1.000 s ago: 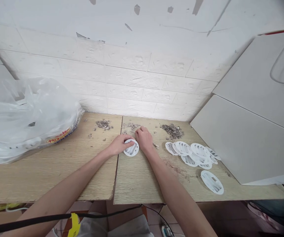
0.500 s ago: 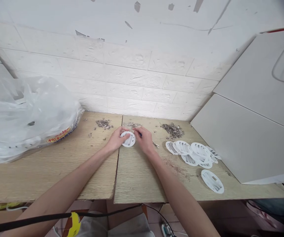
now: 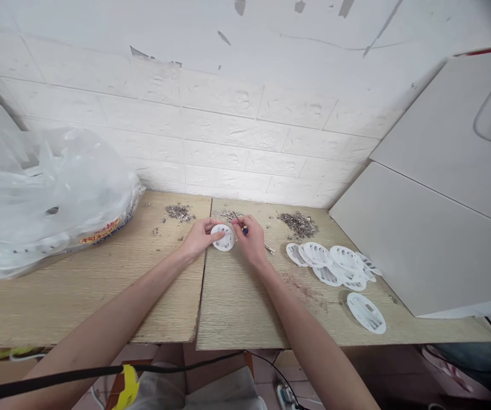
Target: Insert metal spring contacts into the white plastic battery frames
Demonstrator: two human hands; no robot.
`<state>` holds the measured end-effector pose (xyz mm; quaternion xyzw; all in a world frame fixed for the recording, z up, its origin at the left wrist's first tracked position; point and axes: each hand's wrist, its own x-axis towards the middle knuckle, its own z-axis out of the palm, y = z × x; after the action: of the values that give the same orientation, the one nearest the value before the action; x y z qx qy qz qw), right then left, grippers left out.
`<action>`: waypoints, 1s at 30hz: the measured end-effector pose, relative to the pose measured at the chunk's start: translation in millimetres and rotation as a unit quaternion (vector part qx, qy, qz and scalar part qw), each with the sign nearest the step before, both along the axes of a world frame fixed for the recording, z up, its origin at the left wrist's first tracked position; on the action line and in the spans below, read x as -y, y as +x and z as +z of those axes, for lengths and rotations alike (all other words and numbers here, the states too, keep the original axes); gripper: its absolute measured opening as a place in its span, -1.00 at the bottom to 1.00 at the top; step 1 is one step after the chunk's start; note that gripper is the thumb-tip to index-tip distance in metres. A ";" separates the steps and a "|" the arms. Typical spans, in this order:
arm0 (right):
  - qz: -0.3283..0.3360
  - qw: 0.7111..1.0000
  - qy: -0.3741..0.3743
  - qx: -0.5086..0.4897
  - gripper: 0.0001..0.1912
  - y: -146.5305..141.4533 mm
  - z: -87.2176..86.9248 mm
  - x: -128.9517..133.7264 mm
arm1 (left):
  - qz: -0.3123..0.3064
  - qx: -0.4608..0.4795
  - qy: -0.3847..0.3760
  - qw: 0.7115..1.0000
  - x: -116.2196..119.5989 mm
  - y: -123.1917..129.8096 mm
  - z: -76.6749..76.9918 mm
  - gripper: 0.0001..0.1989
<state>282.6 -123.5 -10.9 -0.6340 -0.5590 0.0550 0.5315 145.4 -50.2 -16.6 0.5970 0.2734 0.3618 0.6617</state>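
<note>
My left hand is closed on the edge of a round white plastic disc with slots in it, its thumb lying across the disc's face. Just right of the disc, the fingers of my right hand are closed around a slim tool with a dark blue handle. The tool's thin end points up and left, and its kind is not clear. Behind both hands lies a small heap of shiny metal pieces. A narrow metal item pokes out beside my right wrist, partly hidden.
More metal pieces are heaped at the back left and back right. Several white discs overlap on the right, with a single disc nearer the edge. A clear plastic bag fills the left. White panels border the right.
The white disc has turned in my left hand and the thumb now lies over its face. The tool in my right hand has tilted, showing more of its thin end.
</note>
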 end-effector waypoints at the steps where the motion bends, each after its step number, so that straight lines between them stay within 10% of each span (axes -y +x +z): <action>1: 0.011 1.000 -0.002 -0.016 -0.85 -1.4 0.8 0.7 | -0.003 -0.002 0.001 1.000 0.2 -0.3 0.5 -0.54; 13: 0.010 0.999 -0.002 -0.046 -0.83 -2.5 -7.0 -1.9 | -0.095 0.053 -0.100 0.989 5.8 -0.3 7.2 -0.38; 30: 0.024 0.984 -0.041 -0.171 -0.81 4.3 3.5 2.2 | -0.127 0.092 -0.079 0.985 7.2 1.4 7.3 -0.65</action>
<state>286.9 -125.6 -7.5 -0.6232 -0.4722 0.1983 0.5910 146.8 -57.5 -9.3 0.5368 0.1616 0.3055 0.7697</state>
